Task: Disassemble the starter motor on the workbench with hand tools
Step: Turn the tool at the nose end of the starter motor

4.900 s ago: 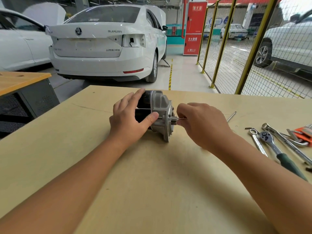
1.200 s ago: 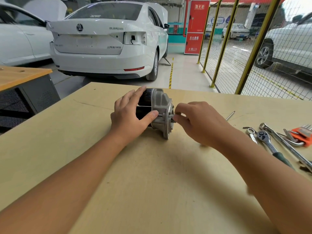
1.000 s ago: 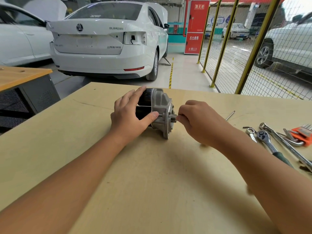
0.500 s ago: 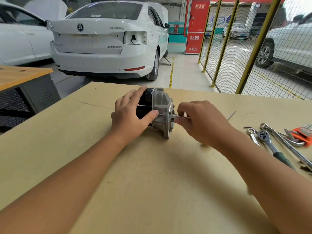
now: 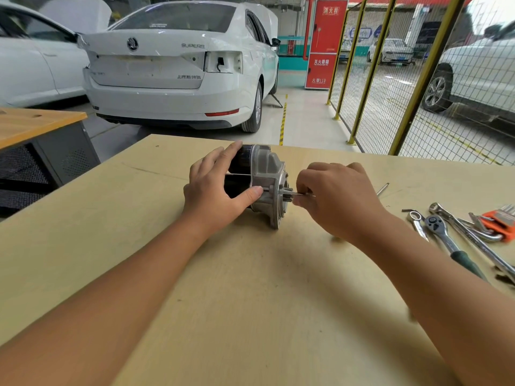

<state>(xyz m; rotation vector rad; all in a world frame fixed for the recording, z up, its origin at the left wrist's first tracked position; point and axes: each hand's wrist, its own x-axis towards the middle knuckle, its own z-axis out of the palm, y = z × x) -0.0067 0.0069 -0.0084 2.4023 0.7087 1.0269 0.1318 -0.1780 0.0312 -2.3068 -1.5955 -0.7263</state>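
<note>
On the pale plywood workbench (image 5: 250, 274), left hand (image 5: 214, 196) grips black-and-aluminium starter motor (image 5: 262, 182); right hand (image 5: 334, 199) pinches thin steel through-bolt (image 5: 302, 194), now drawn further out than a second ago. Extraction progressing.

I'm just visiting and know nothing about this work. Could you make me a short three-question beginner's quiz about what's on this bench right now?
1. True or false: the left hand rests on the starter motor, steadying it.
2. What does the right hand pinch? A) a thin metal rod at the motor's end B) the ratchet wrench C) nothing
3. Fill in: the orange holder of hex keys lies at the workbench's ____ edge.

Key: 1 true; 2 A; 3 right.
</note>
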